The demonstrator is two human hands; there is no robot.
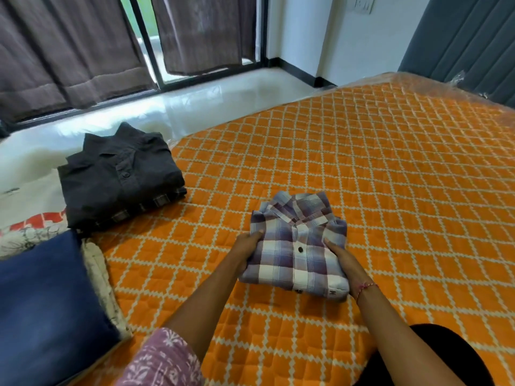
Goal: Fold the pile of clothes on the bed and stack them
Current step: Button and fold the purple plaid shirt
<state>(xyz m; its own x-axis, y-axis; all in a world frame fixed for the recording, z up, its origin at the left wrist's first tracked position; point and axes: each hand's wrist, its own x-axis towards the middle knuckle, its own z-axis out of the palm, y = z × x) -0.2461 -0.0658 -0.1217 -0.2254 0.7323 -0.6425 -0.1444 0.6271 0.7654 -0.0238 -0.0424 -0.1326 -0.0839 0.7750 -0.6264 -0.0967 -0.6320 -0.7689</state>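
Shirt [296, 243], a folded purple-and-white check one, lies collar away from the camera on the orange quilt [390, 176], near the middle of the bed's near half. Both hands grip it from the sides. The left hand [246, 250] clasps the left edge with its thumb laid on top and its fingers tucked underneath, out of sight. The right hand [344, 259] clasps the right edge the same way, thumb on the cloth and fingers hidden below. A red thread [366, 288] circles the right wrist. One dark button shows on the front placket, and another at the near hem.

Away to the left, well apart from the check one, a stack [122, 176] of folded clothes sits at the quilt's edge. A black shirt [119, 168] lies on top with its collar pointing away; beneath it only a thin checked edge of another garment peeks out, so how many pieces lie under it cannot be told.

At the near left a dark blue cloth [47, 302] rests on a pale printed fabric [97, 274]; both are cut off by the frame, and what they are is unclear. A patterned pink sleeve [164, 360] covers the left upper arm at the bottom edge. A black shape at the lower right is cropped and cannot be made out.

Beyond the bed lie a glossy white floor [195, 98], brown curtains [69, 51] over a dark-framed window, and a grey panel [459, 43] at the far right. Clear plastic [457, 78] wrinkles along the bed's far edge.
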